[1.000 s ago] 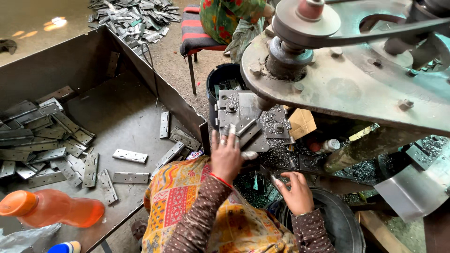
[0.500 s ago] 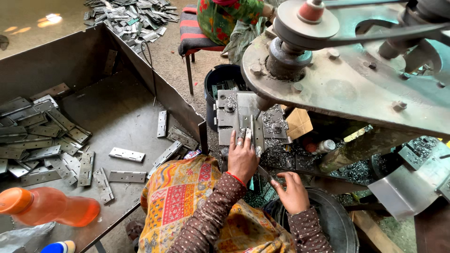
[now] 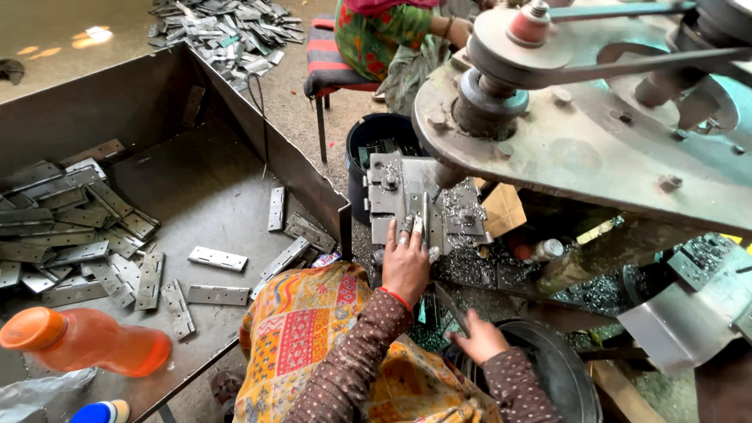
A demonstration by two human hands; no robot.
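L hand point(image 3: 406, 262): fingers stretched fwd, close together, tips pressing a narrow metal hinge plate point(image 3: 424, 213) flat onto the steel jig block point(image 3: 392, 192) of the machine, at 12 o'clock from the wrist. Not a pinch; more a hold-down w/ fingertips. The plate lies upright in the jig slot, directly below the spindle point(image 3: 452, 174).

R hand point(image 3: 479, 338): at 5 o'clock from the L hand, low, over the rim of a dark round pan point(image 3: 560, 368). Fingers curled loosely, appear to touch a thin grey strip point(image 3: 450, 305) running up toward 11 o'clock; can't tell if truly gripped.

Step in hand, by my read: seating a hinge blank in the jig for drilling/punching. Next move prob. calls for keeping the plate square against the stops, fingertips clear of the spindle path, R hand working whatever lever or strip it has.

Outward: metal swarf point(image 3: 501, 270) around the jig at 3 o'clock; black bucket point(image 3: 374, 141) at 11 o'clock behind the jig; big pulley plate point(image 3: 595, 149) overhead at 1–2 o'clock. At 9 o'clock, steel tray point(image 3: 204, 180) w/ loose hinges point(image 3: 74, 235); orange bottle point(image 3: 86, 345) at 8 o'clock. Another person in green clothes point(image 3: 376, 39) sits on a stool at 12 o'clock, well apart.
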